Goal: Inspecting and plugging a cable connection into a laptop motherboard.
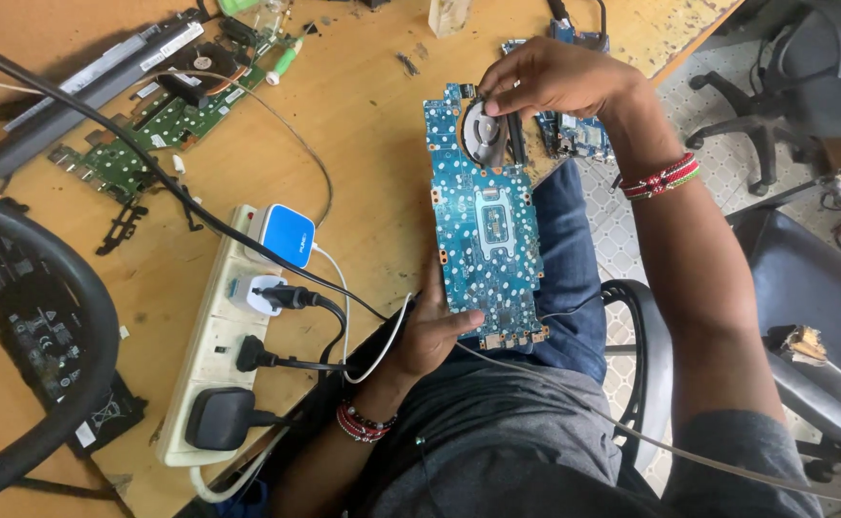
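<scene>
Holding one blue circuit board (pixel 487 240) over your lap at the desk edge (pixel 382 182), long axis running near-vertical in the head view, fan end pointing away from you, connector edge toward your body. Your left hand (pixel 430 336) grips its lower left corner, fingers curled shut on it, thumb on the face. Your right hand (pixel 550 77) pinches the round grey fan (pixel 485 132) at the far end, fingertips closed on it. One green board (pixel 152 129) lies up left, one white power strip (pixel 214 345) with four plugs, second blue board (pixel 579 134) behind.
</scene>
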